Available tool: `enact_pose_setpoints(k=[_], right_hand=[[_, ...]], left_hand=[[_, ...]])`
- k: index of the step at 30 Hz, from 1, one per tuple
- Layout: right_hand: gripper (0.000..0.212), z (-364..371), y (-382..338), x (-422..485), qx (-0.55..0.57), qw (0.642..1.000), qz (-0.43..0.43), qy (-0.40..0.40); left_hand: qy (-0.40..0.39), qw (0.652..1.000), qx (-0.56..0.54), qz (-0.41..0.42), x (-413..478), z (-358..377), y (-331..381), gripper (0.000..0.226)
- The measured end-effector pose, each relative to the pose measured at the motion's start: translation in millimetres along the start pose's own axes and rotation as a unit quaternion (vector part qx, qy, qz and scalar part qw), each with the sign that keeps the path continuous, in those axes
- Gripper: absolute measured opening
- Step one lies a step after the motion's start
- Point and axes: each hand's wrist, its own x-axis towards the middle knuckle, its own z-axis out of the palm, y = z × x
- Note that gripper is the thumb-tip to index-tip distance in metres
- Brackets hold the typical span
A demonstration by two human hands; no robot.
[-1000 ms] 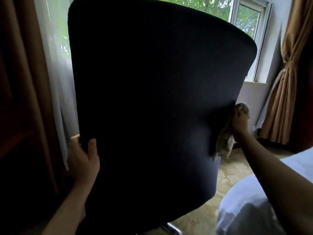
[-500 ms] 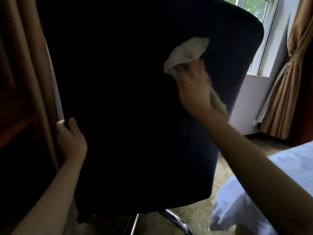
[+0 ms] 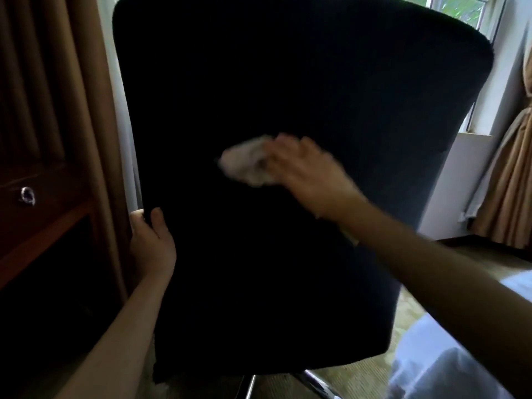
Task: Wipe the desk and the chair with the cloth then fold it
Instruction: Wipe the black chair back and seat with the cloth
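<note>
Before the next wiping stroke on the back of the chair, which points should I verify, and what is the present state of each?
1. Cloth touches the chair back: ok.
2. Right hand is on the cloth: ok.
3. Right fingers curl round the cloth: cannot tell, blurred.
4. Left hand grips the chair back's left edge to steady it: ok.
5. Cloth is spread flat: not ok, bunched.
6. Chair base stands firm: cannot tell, mostly hidden.
</note>
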Motion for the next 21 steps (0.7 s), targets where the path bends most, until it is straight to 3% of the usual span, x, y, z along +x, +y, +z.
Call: enact_pose_setpoints(k=[3, 7, 11, 15, 18, 21], right_hand=[[0.032, -9.6, 30.6, 11.7, -0.050, 0.992, 0.100, 0.052], [0.036, -1.3, -8.5, -18.8, 0.031, 0.986, 0.149, 0.063], [0.032, 18.3, -92.8, -115.4, 0.104, 0.989, 0.063, -0.087], [0.037, 23.1, -127.1, -166.9, 0.097, 0.971, -0.057, -0.213], [0.036, 24.0, -108.4, -147.7, 0.090, 0.981, -0.064, -0.157], [0.031, 16.1, -68.3, -89.4, 0.056, 0.996, 0.049, -0.040]], left_hand=[[-0.010, 1.000, -0.025, -0.015, -1.9, 0.2, -5.4, 0.030], [-0.008, 0.999, -0.037, -0.013, -6.3, 0.7, -2.2, 0.022], [-0.017, 1.000, -0.013, 0.002, -11.4, -3.8, 13.6, 0.008], [-0.036, 0.999, -0.018, -0.009, -11.0, -6.9, 12.9, 0.012], [-0.041, 0.999, -0.018, -0.009, -10.2, -6.8, 15.2, 0.011], [-0.044, 0.999, -0.022, -0.002, -11.9, -7.1, 18.2, 0.010]])
